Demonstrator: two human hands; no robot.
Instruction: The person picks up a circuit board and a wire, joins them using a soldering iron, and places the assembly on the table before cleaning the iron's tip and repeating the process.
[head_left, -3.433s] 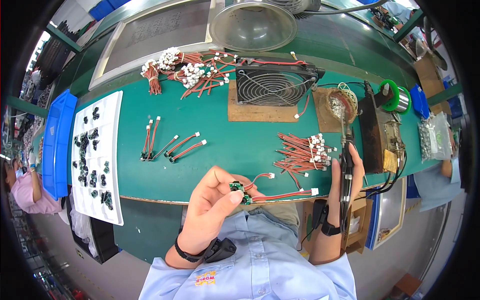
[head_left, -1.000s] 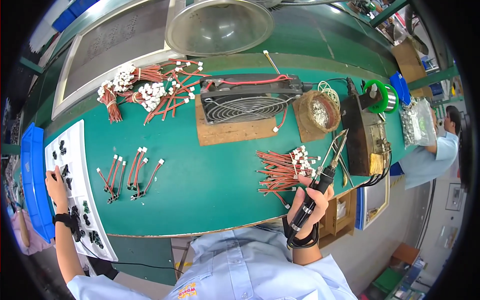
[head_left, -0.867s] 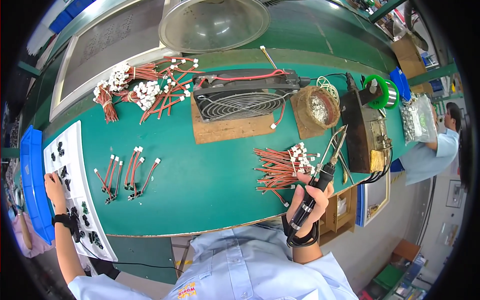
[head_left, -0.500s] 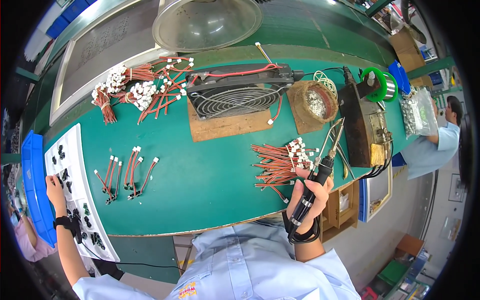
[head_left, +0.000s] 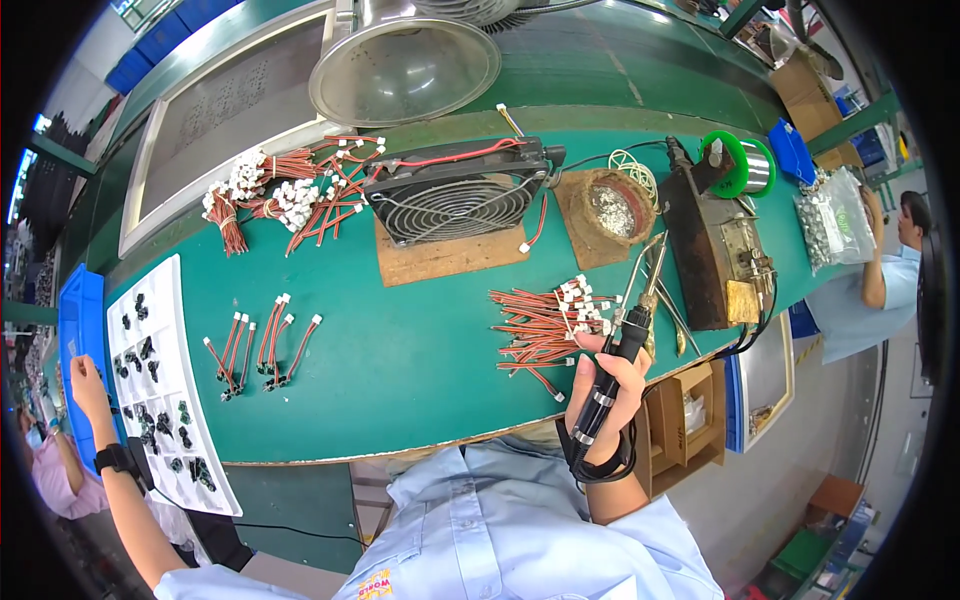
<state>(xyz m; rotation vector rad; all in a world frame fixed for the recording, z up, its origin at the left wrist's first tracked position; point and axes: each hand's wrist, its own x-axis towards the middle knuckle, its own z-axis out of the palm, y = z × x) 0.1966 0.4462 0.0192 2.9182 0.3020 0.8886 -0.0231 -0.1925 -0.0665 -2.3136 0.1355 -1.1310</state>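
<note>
My right hand (head_left: 628, 380) is wrapped round the black handle of a soldering iron (head_left: 632, 332), its metal tip pointing up and away. Beside that tip runs a thin metal rod. On the bench left of the iron lies a pile of red-and-black wire leads (head_left: 540, 325) with white connectors. Far to the left, my left hand (head_left: 90, 390) is closed in a pinch over the blue bin (head_left: 84, 300). Something small and pale shows at its fingertips, too small to name. Next to it, a white tray (head_left: 165, 300) carries several small black parts.
Several leads with black parts (head_left: 228, 375) lie mid-left. Behind stand a black fan (head_left: 460, 205), bundled leads (head_left: 290, 205), a round tin (head_left: 640, 215) and a solder spool (head_left: 735, 165) by a metal box (head_left: 705, 260). A co-worker (head_left: 880, 270) is at right.
My left hand has moved off the white tray, outward to the blue bin. The soldering iron stays in my right hand. The whole view has shifted slightly.
</note>
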